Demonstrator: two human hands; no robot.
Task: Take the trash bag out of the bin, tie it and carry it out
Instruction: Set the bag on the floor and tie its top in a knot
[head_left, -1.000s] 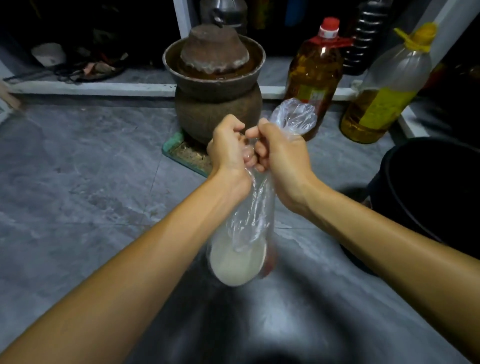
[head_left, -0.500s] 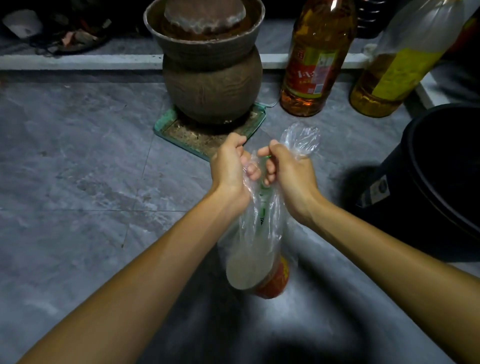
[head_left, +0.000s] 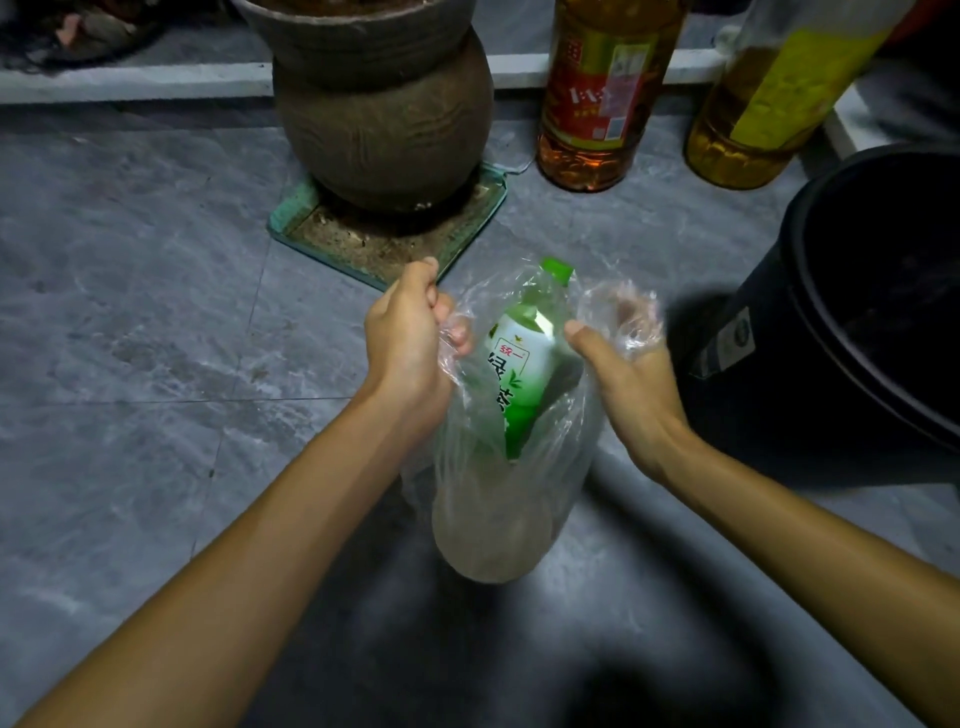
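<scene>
Clearly at the tying step, with nothing knotted yet. Holds a thin clear plastic trash bag out of the round black plastic bin, hanging over the grey marbled tile floor just to the left of that bin and in front of the body. Cannot tell whether the bag's bottom touches the floor.

Grips one bunched side of the bag's rim in the left hand, closed into a fist. Pinches the other side with the right hand, thumb pressed forward and film draped over the fingers. Keeps the two hands apart, so leaves the mouth spread open between them.

Shows inside a clear plastic drink bottle with a green cap and a green-and-white label, tilted, cap poking up near the mouth.

Probably calls next for bringing the two gathered ends together above the cap, crossing them and pulling a knot tight. Likely needs the bottle pushed lower first, or too little slack film remains to tie. Leaves the carrying out for after that.

Reads on the bottle label: "统一" in a small red frame, then large green characters beginning "绿", the lower ones partly creased.

Reads less elsewhere: something like "1:1:1" on the red-and-gold label of an amber oil bottle at the back. Finds no legible text on the yellow-labelled oil bottle, nor on the small sticker on the bin's side.
</scene>
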